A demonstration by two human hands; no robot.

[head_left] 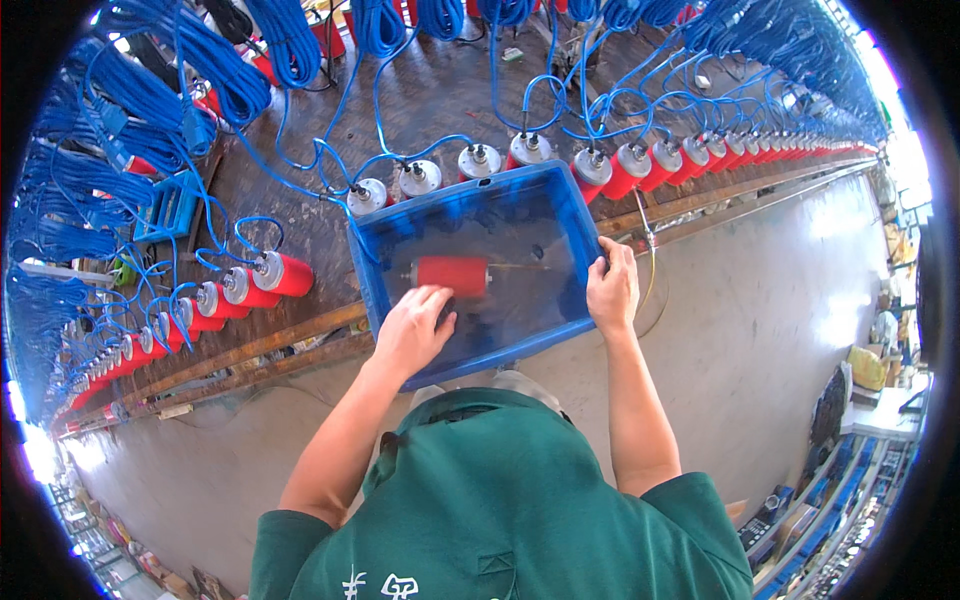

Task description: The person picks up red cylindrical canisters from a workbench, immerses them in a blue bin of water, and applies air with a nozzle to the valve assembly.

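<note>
A blue plastic crate (520,349) sits in front of me, its far side at the bench edge. Inside it lies one red cylinder (452,271) with a silver metal end, slightly blurred. My left hand (414,328) reaches over the crate's near-left part, its fingertips at the near side of the cylinder. The thumb stands apart from the fingers, and nothing is gripped between them. On the crate's right rim, my right hand (613,287) is closed, its thumb over the edge.
Several red cylinders with silver tops (632,165) and blue cables line the dark bench's (440,105) edge. Coiled blue cables (285,40) lie behind them. A small blue bin (168,210) sits at the left. Grey floor (760,270) lies right of the crate.
</note>
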